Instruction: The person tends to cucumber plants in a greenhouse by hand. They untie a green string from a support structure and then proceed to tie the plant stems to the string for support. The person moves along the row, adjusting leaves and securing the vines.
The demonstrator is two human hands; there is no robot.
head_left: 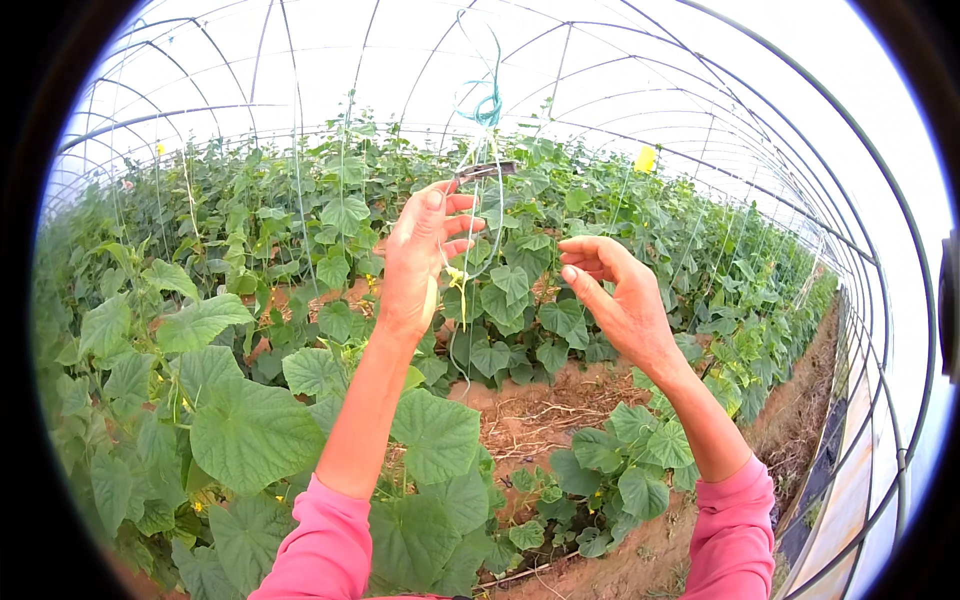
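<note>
My left hand (428, 245) is raised in front of the vines, its lower fingers spread towards the hanging pale strings (500, 210). At its index fingertip and thumb is a small dark tool (487, 171), perhaps snips or a clip, lying crosswise against the strings. Above it hangs a tangled bundle of teal twine (487, 108). A wilted yellow flower (457, 277) dangles on the string beside my left palm. To the right, my right hand (618, 298) is held up with its fingers bent and a gap between thumb and index; I see nothing in it.
Cucumber vines with broad leaves (255, 432) crowd the left and the back. A low plant (640, 465) grows at the lower right by the straw-strewn soil (535, 420). Curved tunnel hoops (885, 270) bend along the right wall. A yellow card (645, 159) hangs behind.
</note>
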